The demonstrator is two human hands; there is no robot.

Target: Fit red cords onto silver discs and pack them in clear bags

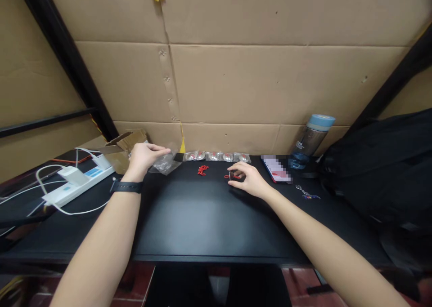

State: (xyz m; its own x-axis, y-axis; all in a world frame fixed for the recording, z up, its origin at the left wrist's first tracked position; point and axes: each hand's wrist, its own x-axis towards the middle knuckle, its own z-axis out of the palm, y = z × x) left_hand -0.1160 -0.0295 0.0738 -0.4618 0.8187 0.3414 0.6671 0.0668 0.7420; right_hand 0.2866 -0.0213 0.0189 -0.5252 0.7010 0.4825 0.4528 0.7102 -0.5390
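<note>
Red cord (202, 170) lies in a small heap near the centre of the frame, on a black counter (185, 226). Just right of it, the right hand (251, 180) holds a small round piece (230, 175) on edge. Its grip is partly open, thumb and finger set against opposite edges of the piece; more red cord shows beside it. Left of centre, the left hand (143, 156) has its fingertips drawn together at clear plastic wrapping (165, 164); whether this grip pinches any film cannot be told. Plastic-wrapped discs (213, 156) form a row behind the cord, near the cardboard wall (226, 82). Right of frame: a bottle (302, 147) and a keychain (307, 193). Left of frame: a white power strip (79, 186).
</note>
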